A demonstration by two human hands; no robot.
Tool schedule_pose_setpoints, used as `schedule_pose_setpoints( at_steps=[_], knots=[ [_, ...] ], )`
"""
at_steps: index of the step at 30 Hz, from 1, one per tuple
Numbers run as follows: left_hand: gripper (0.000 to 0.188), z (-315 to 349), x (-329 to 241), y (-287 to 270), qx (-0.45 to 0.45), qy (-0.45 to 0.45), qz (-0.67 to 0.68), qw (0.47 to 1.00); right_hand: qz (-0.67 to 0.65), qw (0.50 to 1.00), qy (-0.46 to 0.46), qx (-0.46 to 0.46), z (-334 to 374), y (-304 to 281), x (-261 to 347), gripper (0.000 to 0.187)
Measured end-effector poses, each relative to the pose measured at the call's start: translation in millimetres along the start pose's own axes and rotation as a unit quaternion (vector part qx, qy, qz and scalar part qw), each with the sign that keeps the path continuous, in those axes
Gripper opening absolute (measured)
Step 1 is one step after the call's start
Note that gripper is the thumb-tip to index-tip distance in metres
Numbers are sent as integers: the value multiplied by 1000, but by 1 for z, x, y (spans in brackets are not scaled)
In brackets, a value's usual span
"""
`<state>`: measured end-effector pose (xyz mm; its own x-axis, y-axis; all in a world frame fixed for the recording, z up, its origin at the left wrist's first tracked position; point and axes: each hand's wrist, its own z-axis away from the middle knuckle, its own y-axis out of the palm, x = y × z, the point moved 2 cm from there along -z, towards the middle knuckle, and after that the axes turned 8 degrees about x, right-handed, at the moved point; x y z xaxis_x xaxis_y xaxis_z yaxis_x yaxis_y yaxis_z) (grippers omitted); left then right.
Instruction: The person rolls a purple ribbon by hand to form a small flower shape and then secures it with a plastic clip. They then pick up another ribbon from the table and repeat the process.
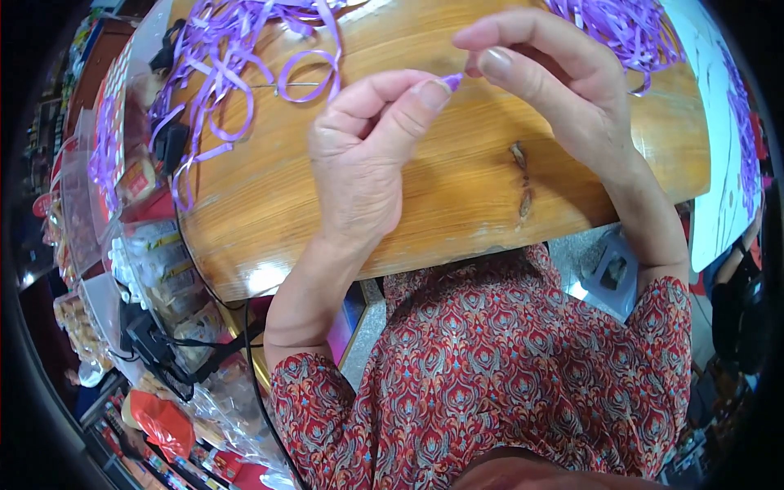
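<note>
My left hand is closed in a pinch over the wooden table. Between its thumb and forefinger is a small twisted or folded bit of purple ribbon, with its pointed end sticking out to the right. My right hand hovers just beside that end, its fingers curved and apart, and I see nothing held in it. A pile of loose purple ribbon strips lies at the far left, with a curled loop near my left hand. A thin metal rod lies under that loop.
Another heap of purple ribbon lies at the far right. A white marbled surface adjoins the table there. Along the left edge stand packaged goods, black adapters with cables and a red bag. A plastic stool is below.
</note>
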<state>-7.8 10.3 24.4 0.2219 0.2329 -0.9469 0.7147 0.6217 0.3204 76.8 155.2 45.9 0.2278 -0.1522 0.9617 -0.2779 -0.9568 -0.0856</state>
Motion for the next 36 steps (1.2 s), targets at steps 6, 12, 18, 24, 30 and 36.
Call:
schedule_pose_setpoints(
  at_steps=[6, 12, 18, 24, 30, 36],
  knots=[
    [14, -3, 1, 1, 18, 12, 18, 1000, 254, 944, -170, 121, 1, -4, 8, 33],
    [16, -3, 2, -9, 63, 19, -82, 994, 300, 936, -174, 63, 4, 10, 9, 24],
    [21, -6, 7, -5, 67, 85, -51, 993, 350, 925, -138, 57, 15, -10, -1, 22],
    [21, -2, 15, -8, 17, 118, -45, 992, 334, 937, -104, 8, 18, -26, -26, 24],
    [20, -13, 14, 3, 51, 102, -45, 992, 301, 945, -119, 36, 15, -39, -20, 24],
    [20, -9, 13, 2, 37, 114, -58, 991, 292, 949, -120, -1, 15, -47, -24, 24]
  ],
)
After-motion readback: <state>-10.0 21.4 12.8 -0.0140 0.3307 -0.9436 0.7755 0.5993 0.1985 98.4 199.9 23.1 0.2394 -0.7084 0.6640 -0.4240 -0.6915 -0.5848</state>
